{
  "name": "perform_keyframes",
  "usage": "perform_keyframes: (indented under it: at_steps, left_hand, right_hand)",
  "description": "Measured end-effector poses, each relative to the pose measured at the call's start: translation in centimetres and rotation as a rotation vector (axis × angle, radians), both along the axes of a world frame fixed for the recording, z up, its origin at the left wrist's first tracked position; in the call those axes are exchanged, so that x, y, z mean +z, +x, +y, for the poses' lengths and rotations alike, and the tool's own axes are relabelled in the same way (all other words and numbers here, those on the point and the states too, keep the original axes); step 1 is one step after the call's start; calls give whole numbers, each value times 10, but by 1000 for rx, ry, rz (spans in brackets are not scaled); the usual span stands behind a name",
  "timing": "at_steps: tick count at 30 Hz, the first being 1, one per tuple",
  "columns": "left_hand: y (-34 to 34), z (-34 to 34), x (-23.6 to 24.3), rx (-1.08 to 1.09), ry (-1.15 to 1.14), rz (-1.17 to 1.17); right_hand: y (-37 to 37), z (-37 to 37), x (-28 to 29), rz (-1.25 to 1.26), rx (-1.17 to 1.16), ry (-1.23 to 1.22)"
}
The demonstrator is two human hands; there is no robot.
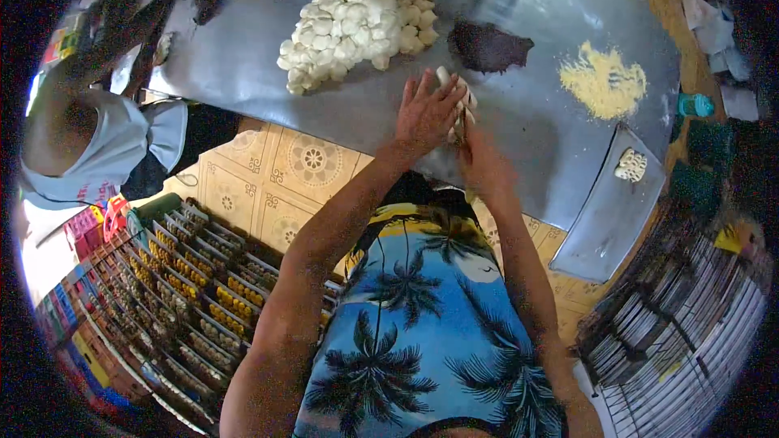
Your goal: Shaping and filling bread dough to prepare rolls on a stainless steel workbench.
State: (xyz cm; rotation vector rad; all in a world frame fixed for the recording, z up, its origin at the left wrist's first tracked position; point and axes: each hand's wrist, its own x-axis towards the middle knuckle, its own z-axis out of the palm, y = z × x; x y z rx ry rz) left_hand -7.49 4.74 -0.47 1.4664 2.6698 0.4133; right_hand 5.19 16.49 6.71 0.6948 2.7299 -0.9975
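White dough pieces (471, 102) lie in a short row on the metal table in front of me. My left hand (428, 113) rests over their left side, palm down, with its fingers stretched out and apart. Close on the right, my right hand (485, 164) is closed, its outline smeared by motion. A thin, dark, blade-like tool (462, 128) shows between that hand and the dough; its handle is hidden in my fingers. Farther off is a large heap of rounded white dough pieces (353, 20). A dark purple-brown mass of filling (489, 46) lies just beyond my hands.
Pale yellow crumbs or flour (604, 81) spread across the metal table (540, 146) at right. A metal tray (604, 215) at its right edge bears one scored dough piece (630, 165). Wire racks of small baked pieces (191, 276) stand lower left. Another person (89, 146) is at far left.
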Motion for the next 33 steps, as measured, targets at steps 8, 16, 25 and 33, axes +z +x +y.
perform_keyframes:
  at_steps: [8, 16, 25, 33]
  left_hand:
    - [23, -12, 9, 44, 100, -31]
    - [0, -5, 10, 93, 245, -193]
    - [17, -16, 13, 85, 61, -164]
    - [9, -21, 7, 110, 264, -223]
  right_hand:
    - [32, -16, 31, -120, 32, 30]
    - [-17, -6, 18, 70, -59, 9]
    - [17, -20, -6, 72, -26, -4]
    - [6, -22, 58, -163, 20, 0]
